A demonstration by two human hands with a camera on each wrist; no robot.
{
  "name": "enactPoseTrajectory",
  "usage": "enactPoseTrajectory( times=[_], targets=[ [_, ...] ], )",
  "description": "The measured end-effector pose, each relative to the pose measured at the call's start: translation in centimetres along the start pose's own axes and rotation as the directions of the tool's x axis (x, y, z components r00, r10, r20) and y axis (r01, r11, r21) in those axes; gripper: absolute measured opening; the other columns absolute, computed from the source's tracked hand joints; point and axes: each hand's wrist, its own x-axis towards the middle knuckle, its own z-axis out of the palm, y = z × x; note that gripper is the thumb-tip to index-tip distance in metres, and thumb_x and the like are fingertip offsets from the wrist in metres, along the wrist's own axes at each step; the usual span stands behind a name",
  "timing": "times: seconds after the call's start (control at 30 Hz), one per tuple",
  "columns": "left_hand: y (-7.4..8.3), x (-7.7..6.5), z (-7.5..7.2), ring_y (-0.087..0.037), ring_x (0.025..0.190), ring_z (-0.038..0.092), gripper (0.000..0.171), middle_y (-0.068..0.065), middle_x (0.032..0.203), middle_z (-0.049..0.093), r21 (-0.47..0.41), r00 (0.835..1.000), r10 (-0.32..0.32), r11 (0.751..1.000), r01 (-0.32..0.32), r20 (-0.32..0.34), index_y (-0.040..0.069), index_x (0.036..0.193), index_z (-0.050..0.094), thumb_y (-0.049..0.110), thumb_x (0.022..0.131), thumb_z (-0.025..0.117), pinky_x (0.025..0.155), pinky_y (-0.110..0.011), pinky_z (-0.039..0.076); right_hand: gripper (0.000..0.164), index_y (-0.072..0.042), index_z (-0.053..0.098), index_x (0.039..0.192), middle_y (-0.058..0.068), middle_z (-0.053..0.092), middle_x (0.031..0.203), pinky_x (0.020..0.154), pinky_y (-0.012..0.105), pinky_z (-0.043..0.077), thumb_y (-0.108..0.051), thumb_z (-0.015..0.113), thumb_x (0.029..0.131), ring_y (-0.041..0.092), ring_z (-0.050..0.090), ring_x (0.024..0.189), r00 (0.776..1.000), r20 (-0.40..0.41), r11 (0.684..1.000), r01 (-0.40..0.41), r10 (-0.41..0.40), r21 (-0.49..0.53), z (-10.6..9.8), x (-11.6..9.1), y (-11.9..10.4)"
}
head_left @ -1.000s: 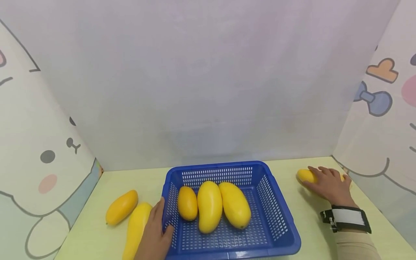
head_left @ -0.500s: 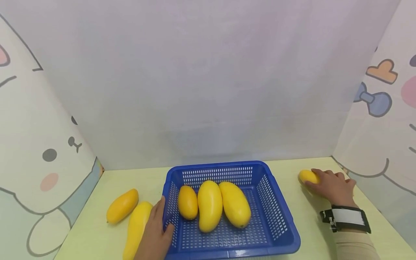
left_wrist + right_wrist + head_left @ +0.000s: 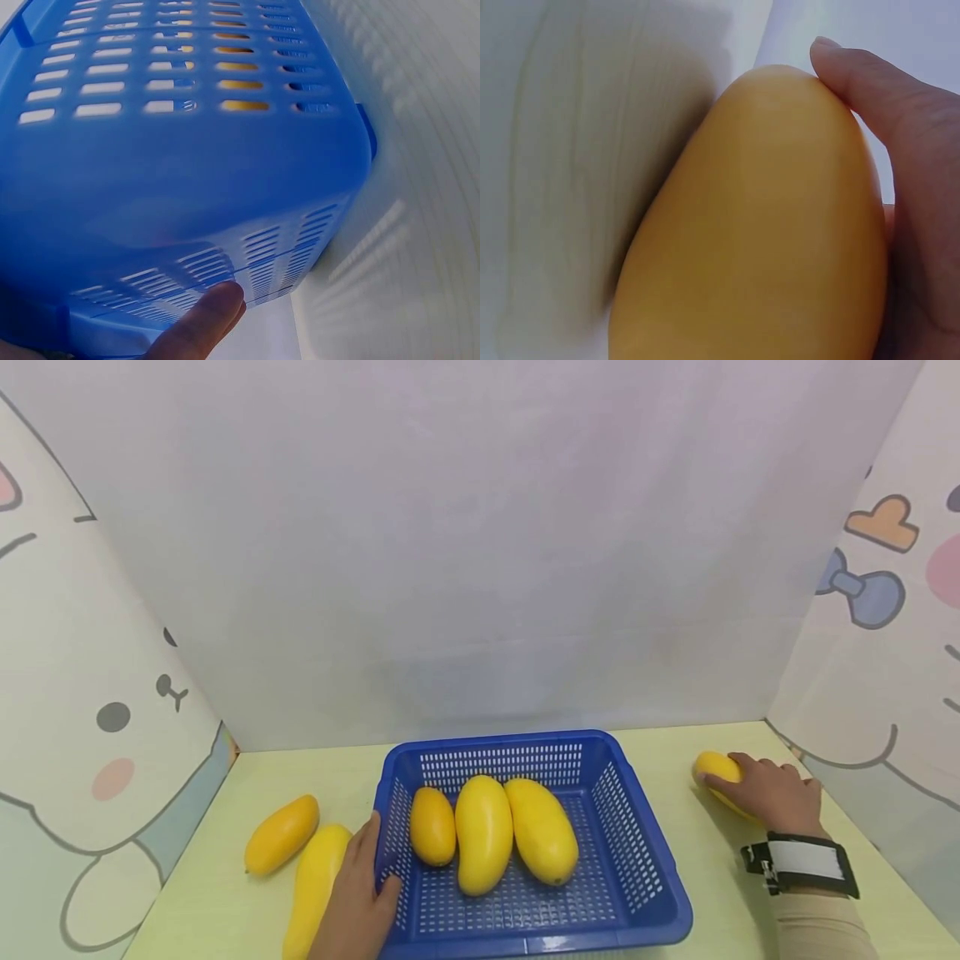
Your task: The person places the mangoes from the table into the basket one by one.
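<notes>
My right hand (image 3: pixel 780 797) grips a yellow mango (image 3: pixel 716 767) at the right of the table; its far end is hidden under the palm. In the right wrist view the thumb lies along that mango (image 3: pixel 757 225), which is close to the table surface. My left hand (image 3: pixel 356 902) holds the left side of a blue plastic basket (image 3: pixel 645 893), its thumb over the rim. A fingertip (image 3: pixel 217 300) touches the slotted outer wall in the left wrist view. Inside the basket lie an orange-yellow mango (image 3: pixel 432 827), a long yellow mango (image 3: pixel 483 835) and another yellow mango (image 3: pixel 543 833).
Left of the basket, a small orange-yellow mango (image 3: pixel 281 835) and a longer yellow mango (image 3: pixel 318 877) lie on the pale table (image 3: pixel 202 893). The longer one is partly behind the left hand. A plain back wall (image 3: pixel 480 568) and printed side walls enclose the table.
The right hand's fingers have closed further round the mango, and its far end no longer shows past the hand. The left hand and basket stay in place.
</notes>
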Motion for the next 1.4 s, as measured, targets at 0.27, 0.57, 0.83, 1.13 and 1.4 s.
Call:
enactPoseTrajectory(
  times=[0.27,0.57,0.83,1.13,1.4],
  targets=[
    [0.10,0.00,-0.06,-0.036,0.134,0.024,0.077,-0.017,0.151,0.015,-0.006,1.000,-0.008,1.000,0.008,0.006,0.013,0.150,0.004,0.014,0.088,0.049,0.106,-0.055,0.021,0.099,0.004,0.039,0.131,0.031,0.055,0.100,0.053,0.049,0.041,-0.079,0.039,0.078,0.037,0.054,0.075,0.996,0.085,0.999,-0.005,0.002,0.033,-0.52,-0.31,-0.07],
    [0.02,-0.04,-0.11,-0.036,0.134,0.024,0.077,-0.017,0.151,0.014,-0.011,1.000,-0.006,1.000,0.006,0.006,0.013,0.150,0.004,0.014,0.088,0.049,0.106,-0.055,0.021,0.099,0.003,0.039,0.131,0.030,0.055,0.101,0.056,0.052,0.040,-0.078,0.043,0.076,0.037,0.053,0.075,0.996,0.093,0.999,-0.013,0.010,0.029,-0.65,-0.35,-0.31],
    [0.08,0.02,-0.10,-0.036,0.133,0.024,0.077,-0.018,0.151,0.015,-0.009,1.000,-0.011,1.000,0.011,0.015,0.013,0.150,0.004,0.014,0.088,0.049,0.105,-0.055,0.021,0.097,0.004,0.040,0.131,0.031,0.055,0.102,0.056,0.050,0.041,-0.077,0.045,0.077,0.037,0.053,0.076,0.996,0.092,0.998,-0.023,0.018,0.053,-0.74,-0.50,-0.36],
    [0.01,0.05,-0.16,-0.037,0.133,0.024,0.077,-0.020,0.151,0.015,-0.008,1.000,-0.005,1.000,0.005,0.023,0.011,0.150,0.004,0.014,0.088,0.050,0.105,-0.055,0.022,0.098,0.004,0.040,0.131,0.032,0.054,0.106,0.056,0.051,0.041,-0.077,0.044,0.077,0.038,0.053,0.080,0.997,0.079,0.998,-0.016,0.011,0.062,-0.65,-0.62,-0.47],
    [0.06,0.06,-0.13,-0.037,0.133,0.024,0.077,-0.019,0.151,0.015,0.001,1.000,-0.013,1.000,0.013,0.021,0.012,0.150,0.004,0.015,0.088,0.050,0.105,-0.055,0.022,0.098,0.004,0.041,0.131,0.030,0.055,0.104,0.054,0.048,0.041,-0.077,0.045,0.077,0.035,0.052,0.077,0.998,0.058,0.997,-0.014,0.009,0.073,-1.05,-0.78,-0.78]
  ],
)
